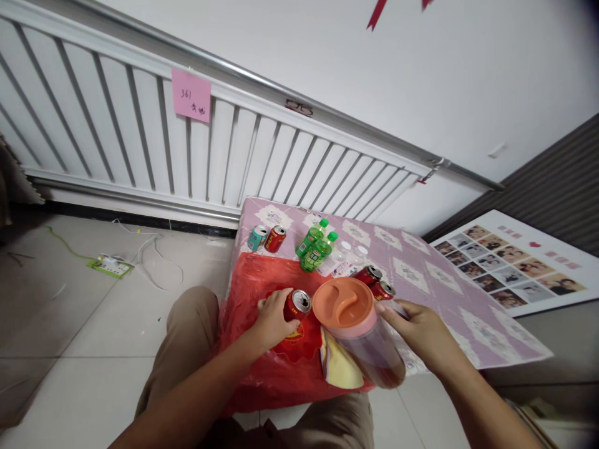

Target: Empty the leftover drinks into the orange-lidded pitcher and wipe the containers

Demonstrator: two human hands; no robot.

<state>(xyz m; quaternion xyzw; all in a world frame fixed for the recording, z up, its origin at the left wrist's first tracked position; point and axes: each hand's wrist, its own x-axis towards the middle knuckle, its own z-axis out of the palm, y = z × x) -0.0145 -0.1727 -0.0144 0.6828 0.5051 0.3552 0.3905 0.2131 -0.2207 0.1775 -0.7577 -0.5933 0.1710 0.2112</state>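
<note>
1. Pitcher (374, 355): in front of the person, over the near side of the red plastic sheet (264, 390). Brown liquid inside, so likely heavy and prone to slosh; clear wall looks stiff, perhaps slick if wet. Best hold: the side handle (399, 308), level, other palm under the base if needed.
2. Right hand (423, 330): fingers curled closed on that handle, thumb near the lid's edge.
3. Yellow cloth (339, 365): beside the pitcher; soft, limp—pinch anywhere.
4. Left hand (272, 321): half open, fingers and thumb curved around a red can (299, 304).
5. That can: thin metal, opened top, contents not visible. Weight uncertain; squeezing could dent it. Hold mid-side, lightly, clear of the opening.
6. Orange lid (344, 304): turned up, just beside the can; stiff. Fit cannot be told—poor place to lift from.
7. Farther off: dark red cans (367, 275), green bottles (311, 249), teal can (257, 239). Bottle walls probably give under pressure.
</note>
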